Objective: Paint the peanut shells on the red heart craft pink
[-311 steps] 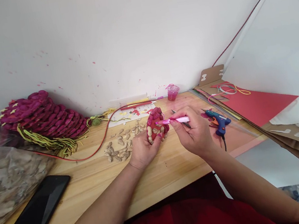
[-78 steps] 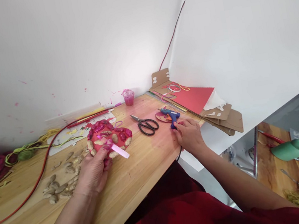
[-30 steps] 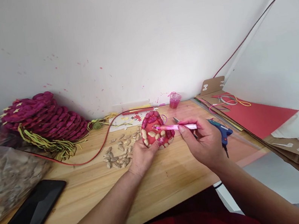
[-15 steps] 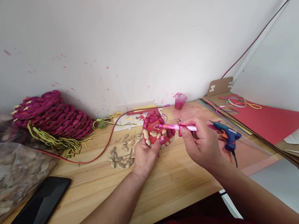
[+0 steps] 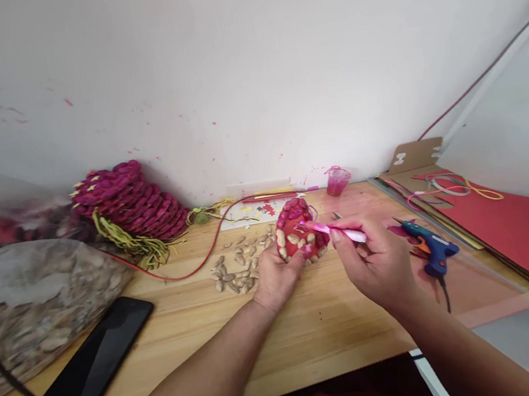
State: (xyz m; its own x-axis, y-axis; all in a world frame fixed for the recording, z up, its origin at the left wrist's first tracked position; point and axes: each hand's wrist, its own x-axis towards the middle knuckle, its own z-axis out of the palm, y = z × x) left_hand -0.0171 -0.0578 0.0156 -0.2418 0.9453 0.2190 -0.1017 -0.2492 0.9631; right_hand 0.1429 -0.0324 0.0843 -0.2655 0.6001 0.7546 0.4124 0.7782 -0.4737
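Note:
My left hand (image 5: pixel 278 275) grips the near edge of a red card piece (image 5: pixel 288 228) with peanuts stuck on it. The peanuts at its far and right edges are painted magenta, while those at the left and near side are bare tan. My right hand (image 5: pixel 379 260) holds a pink-stained paintbrush (image 5: pixel 349 234) like a pen, its tip at a pink-marked peanut in the middle of the piece. Pink paint stains my left thumb. Loose peanuts (image 5: pixel 242 279) lie on the table left of the piece. A clear cup of pink paint (image 5: pixel 338 183) stands behind, by the wall.
A glue gun (image 5: pixel 436 252) lies right of my right hand, near red card sheets (image 5: pixel 515 210). At left are a plastic bag of peanuts (image 5: pixel 43 302), a black phone (image 5: pixel 85 380) and stacked magenta peanut pieces (image 5: pixel 143 201) with yellow-green cords. A red cord (image 5: pixel 212 247) crosses the table.
My view has turned left, so everything sits further right in the picture. The brush stays at the middle of the peanut piece, and both hands keep their hold.

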